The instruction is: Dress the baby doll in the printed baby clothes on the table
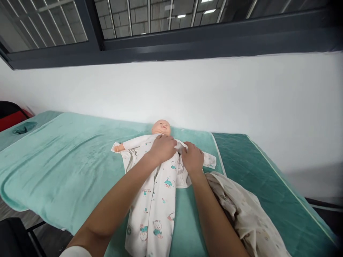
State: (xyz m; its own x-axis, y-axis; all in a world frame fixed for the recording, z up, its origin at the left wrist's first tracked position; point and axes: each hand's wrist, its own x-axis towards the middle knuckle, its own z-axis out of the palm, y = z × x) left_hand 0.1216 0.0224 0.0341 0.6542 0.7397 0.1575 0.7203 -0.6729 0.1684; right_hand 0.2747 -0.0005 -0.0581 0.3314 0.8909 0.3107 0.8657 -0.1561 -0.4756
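Evidently, the doll (162,127) lies on its back by the far edge of the bed (257,171), head beside the wall (214,92), while the printed garment (163,200) trails down to the near edge; lying so, its front likely falls within reach of both your hands. One printed sleeve ends just short of the white-trimmed right edge of the light green cover (66,160). The crumpled cloth (252,210) by your right forearm, toward the near edge, seems set aside. Your left hand (164,148) rests palm down on the doll's chest, fingers loosely bent; whether they grip fabric is hidden. Your right hand (193,157) is curled nearly closed around a raised fold of the garment, its fingertips partly out of sight.
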